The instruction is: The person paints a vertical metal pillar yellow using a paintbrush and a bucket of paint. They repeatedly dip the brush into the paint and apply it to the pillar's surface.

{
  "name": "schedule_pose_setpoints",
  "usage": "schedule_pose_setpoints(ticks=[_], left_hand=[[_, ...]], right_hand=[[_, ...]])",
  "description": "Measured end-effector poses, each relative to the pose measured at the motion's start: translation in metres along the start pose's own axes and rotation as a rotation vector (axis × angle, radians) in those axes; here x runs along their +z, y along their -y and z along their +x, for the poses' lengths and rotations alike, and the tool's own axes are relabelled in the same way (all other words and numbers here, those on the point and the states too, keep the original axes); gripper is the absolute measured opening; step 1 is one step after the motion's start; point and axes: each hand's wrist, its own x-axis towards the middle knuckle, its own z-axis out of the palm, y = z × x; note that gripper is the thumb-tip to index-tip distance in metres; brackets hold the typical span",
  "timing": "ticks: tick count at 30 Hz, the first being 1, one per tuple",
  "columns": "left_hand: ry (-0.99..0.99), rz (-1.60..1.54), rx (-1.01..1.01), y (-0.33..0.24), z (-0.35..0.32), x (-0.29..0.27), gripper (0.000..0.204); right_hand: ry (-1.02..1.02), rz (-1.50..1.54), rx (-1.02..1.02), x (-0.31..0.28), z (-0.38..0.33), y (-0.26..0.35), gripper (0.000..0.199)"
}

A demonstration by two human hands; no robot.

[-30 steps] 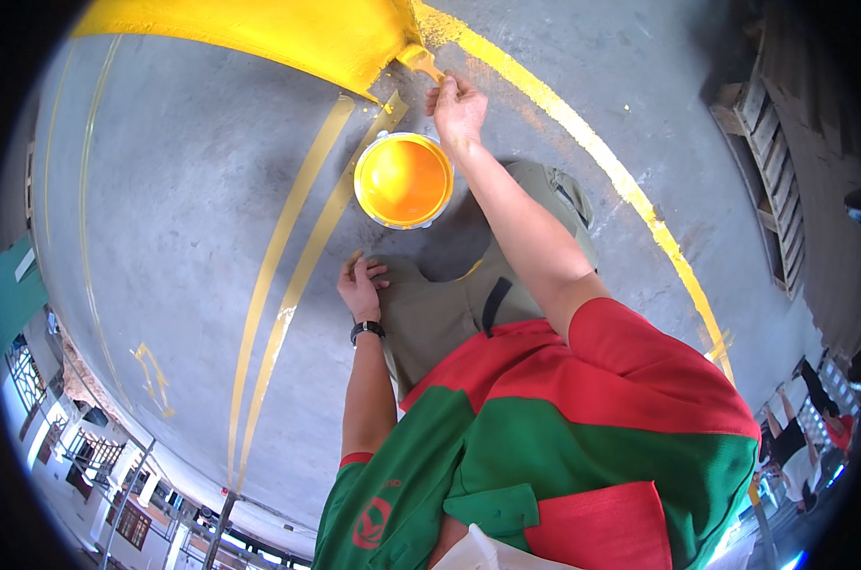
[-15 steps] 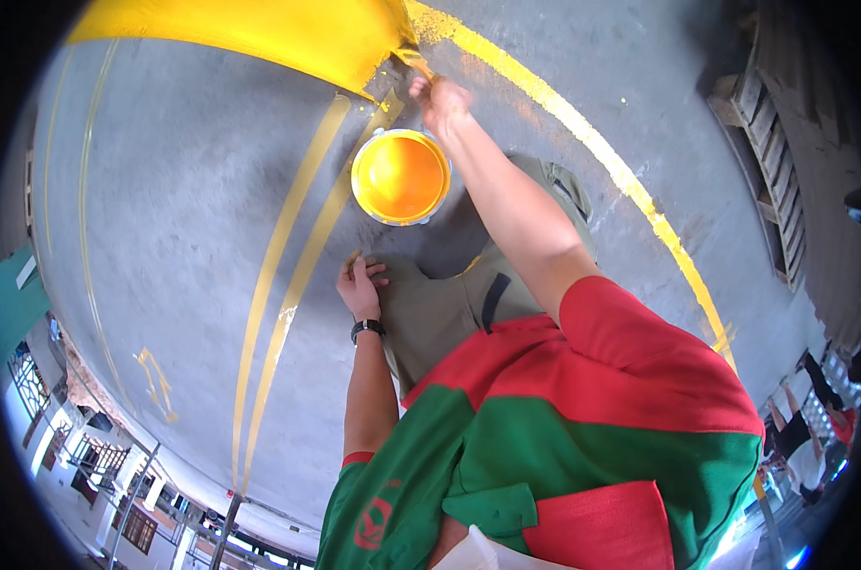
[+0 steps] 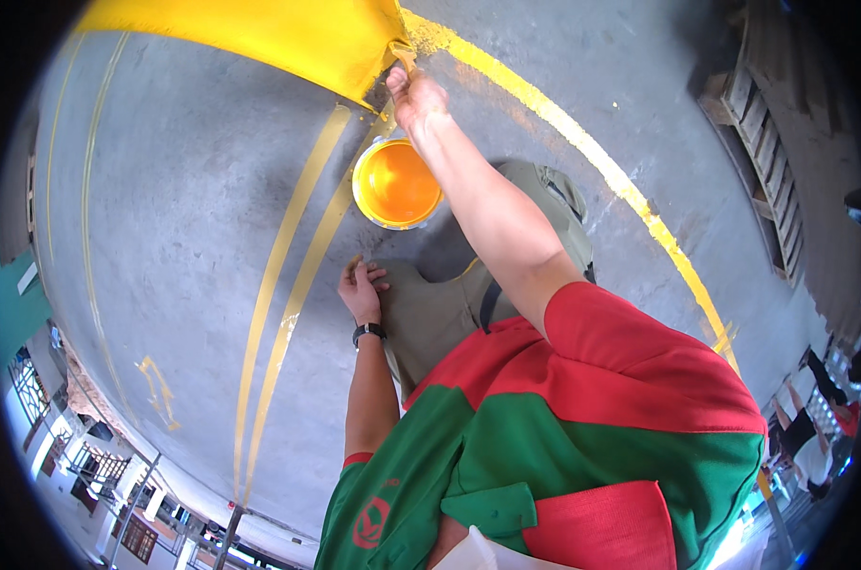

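Note:
My right hand (image 3: pixel 419 101) grips a paintbrush (image 3: pixel 405 55) by its handle. Its bristles touch the right corner of a broad, wet-looking yellow area (image 3: pixel 259 33) at the top. Below that hand, an open bucket of yellow-orange paint (image 3: pixel 398 184) stands on the grey floor, its right rim partly behind my forearm. My left hand (image 3: pixel 362 293), with a dark band on the wrist, lies against my knee (image 3: pixel 402 285). Its fingers are loosely bent and apart, with no object visible in them.
Two faded yellow stripes (image 3: pixel 276 256) run down the floor left of the bucket. A thicker yellow line (image 3: pixel 582 142) curves along the right. Wooden pallets (image 3: pixel 763 161) lie at the far right. People (image 3: pixel 805 437) are at the lower right edge; a metal post (image 3: pixel 229 532) stands at lower left.
My right hand and the paintbrush have shifted left and slightly up along the corner of the yellow area. My left hand stays against the knee.

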Motion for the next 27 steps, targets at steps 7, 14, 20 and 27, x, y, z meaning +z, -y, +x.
schedule_pose_setpoints(ticks=[7,14,20,27], left_hand=[[0.007,-0.105,-0.01,0.003,-0.002,-0.004,0.035],[0.006,-0.148,-0.001,0.001,-0.005,-0.005,0.034],[-0.014,-0.068,0.004,-0.002,-0.007,-0.002,0.034],[-0.018,0.034,-0.019,-0.005,-0.004,0.005,0.034]], right_hand=[[0.326,-0.169,-0.199,-0.018,-0.07,0.004,0.024],[0.434,-0.469,-0.561,-0.035,-0.075,0.039,0.023],[0.265,-0.679,-0.456,-0.077,0.016,0.038,0.022],[0.158,-1.098,-0.788,-0.079,0.066,0.043,0.033]])
